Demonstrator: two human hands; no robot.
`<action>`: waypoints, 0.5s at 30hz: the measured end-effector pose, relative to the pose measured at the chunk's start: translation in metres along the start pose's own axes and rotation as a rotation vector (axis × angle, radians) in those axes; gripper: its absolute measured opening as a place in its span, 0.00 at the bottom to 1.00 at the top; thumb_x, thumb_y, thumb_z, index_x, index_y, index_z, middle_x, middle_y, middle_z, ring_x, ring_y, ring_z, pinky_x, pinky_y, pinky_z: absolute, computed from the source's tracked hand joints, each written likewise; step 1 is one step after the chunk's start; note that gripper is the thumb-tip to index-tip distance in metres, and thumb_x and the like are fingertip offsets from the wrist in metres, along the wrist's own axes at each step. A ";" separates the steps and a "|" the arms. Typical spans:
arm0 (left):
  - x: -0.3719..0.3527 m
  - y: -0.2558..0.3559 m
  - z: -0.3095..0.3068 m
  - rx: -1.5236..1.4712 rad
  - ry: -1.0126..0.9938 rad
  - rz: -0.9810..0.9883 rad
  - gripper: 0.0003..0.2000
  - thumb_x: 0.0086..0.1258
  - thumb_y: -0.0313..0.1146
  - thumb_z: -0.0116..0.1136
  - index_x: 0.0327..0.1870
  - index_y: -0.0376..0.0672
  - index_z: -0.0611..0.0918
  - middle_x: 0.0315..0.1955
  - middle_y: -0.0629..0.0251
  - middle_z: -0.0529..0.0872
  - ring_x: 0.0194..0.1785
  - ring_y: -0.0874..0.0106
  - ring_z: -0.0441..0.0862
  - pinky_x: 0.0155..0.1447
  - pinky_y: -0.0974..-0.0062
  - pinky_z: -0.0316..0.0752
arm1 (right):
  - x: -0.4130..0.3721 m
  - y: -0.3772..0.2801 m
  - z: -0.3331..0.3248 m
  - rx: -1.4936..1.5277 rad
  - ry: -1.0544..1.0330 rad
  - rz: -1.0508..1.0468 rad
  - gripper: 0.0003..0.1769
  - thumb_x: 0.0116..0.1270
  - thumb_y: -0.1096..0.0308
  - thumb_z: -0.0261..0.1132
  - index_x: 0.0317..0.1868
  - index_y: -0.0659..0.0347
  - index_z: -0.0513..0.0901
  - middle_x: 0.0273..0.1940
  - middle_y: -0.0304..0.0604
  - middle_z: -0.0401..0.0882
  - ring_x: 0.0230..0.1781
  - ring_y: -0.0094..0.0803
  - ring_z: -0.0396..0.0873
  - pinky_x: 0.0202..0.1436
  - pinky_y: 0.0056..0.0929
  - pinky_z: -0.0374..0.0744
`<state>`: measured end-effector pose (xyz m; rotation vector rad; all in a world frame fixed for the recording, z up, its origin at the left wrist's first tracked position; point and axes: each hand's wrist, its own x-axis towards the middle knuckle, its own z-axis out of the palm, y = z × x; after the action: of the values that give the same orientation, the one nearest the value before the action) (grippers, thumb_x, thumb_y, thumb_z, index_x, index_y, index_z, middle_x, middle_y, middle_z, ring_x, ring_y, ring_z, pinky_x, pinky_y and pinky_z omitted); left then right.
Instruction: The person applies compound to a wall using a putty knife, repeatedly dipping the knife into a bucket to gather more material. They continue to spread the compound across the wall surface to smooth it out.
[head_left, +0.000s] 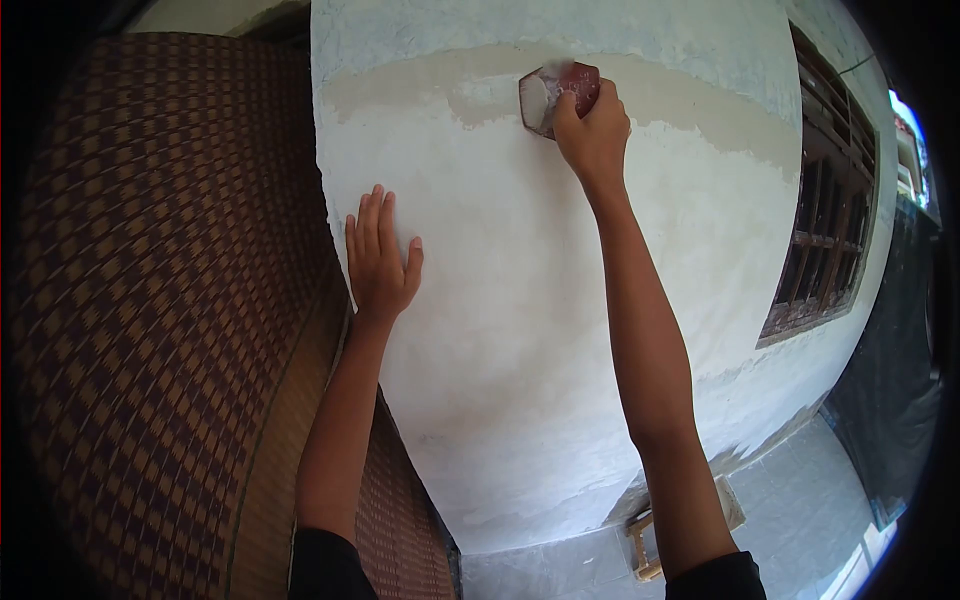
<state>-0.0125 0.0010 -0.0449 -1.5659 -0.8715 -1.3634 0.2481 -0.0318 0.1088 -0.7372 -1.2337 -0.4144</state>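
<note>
My right hand (594, 130) is raised high and grips a reddish-brown sanding block (553, 92) with a pale, dusty face, pressed against the white plastered wall (520, 330). The block sits at the boundary between smooth white plaster and a rougher beige-grey band above it. My left hand (381, 258) lies flat on the wall lower down and to the left, fingers together and pointing up, near the wall's left edge. It holds nothing.
A brown woven checkered panel (160, 300) fills the left side, beside the wall edge. A dark wooden barred window (825, 230) is set in the wall at right. Below lie a grey tiled floor (800, 510) and a small wooden tool (645, 540).
</note>
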 end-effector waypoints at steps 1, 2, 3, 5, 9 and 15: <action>0.001 0.000 -0.001 0.007 -0.008 -0.006 0.32 0.69 0.35 0.54 0.74 0.37 0.64 0.75 0.53 0.64 0.79 0.55 0.58 0.79 0.48 0.50 | 0.005 0.000 -0.006 0.015 0.051 0.069 0.16 0.66 0.64 0.60 0.48 0.69 0.76 0.40 0.53 0.81 0.44 0.46 0.75 0.53 0.47 0.71; 0.002 -0.001 -0.001 0.012 -0.001 -0.006 0.32 0.69 0.35 0.54 0.74 0.37 0.64 0.75 0.53 0.64 0.79 0.55 0.58 0.79 0.48 0.50 | 0.006 0.000 -0.009 0.023 0.097 0.078 0.17 0.66 0.64 0.60 0.49 0.68 0.76 0.41 0.54 0.81 0.44 0.47 0.75 0.53 0.46 0.72; 0.001 0.000 -0.002 0.001 -0.005 -0.014 0.32 0.69 0.35 0.54 0.75 0.37 0.63 0.75 0.53 0.64 0.79 0.55 0.58 0.79 0.48 0.50 | 0.006 -0.001 -0.005 0.027 0.097 0.075 0.17 0.66 0.64 0.60 0.49 0.68 0.76 0.41 0.54 0.81 0.44 0.47 0.75 0.53 0.46 0.72; 0.001 0.001 -0.001 -0.015 -0.014 -0.016 0.32 0.69 0.36 0.54 0.75 0.37 0.63 0.75 0.53 0.63 0.79 0.55 0.57 0.79 0.48 0.50 | -0.002 -0.014 0.009 0.176 0.013 -0.067 0.17 0.66 0.64 0.61 0.49 0.68 0.76 0.40 0.53 0.81 0.44 0.47 0.75 0.52 0.45 0.72; 0.001 -0.002 0.001 -0.013 0.003 0.004 0.32 0.69 0.36 0.54 0.75 0.38 0.63 0.75 0.53 0.63 0.79 0.55 0.57 0.79 0.48 0.50 | -0.008 -0.020 0.035 -0.023 -0.126 -0.141 0.18 0.66 0.64 0.61 0.51 0.68 0.76 0.40 0.53 0.81 0.47 0.47 0.75 0.53 0.46 0.71; 0.000 0.000 0.000 -0.006 -0.009 -0.009 0.32 0.69 0.36 0.55 0.75 0.38 0.63 0.75 0.53 0.63 0.79 0.55 0.57 0.79 0.48 0.50 | 0.014 0.011 -0.007 0.004 0.129 0.103 0.17 0.65 0.65 0.61 0.48 0.70 0.76 0.40 0.58 0.82 0.44 0.49 0.78 0.51 0.48 0.73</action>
<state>-0.0129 0.0009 -0.0448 -1.5760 -0.8819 -1.3674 0.2643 -0.0274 0.1180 -0.7555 -1.0705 -0.3683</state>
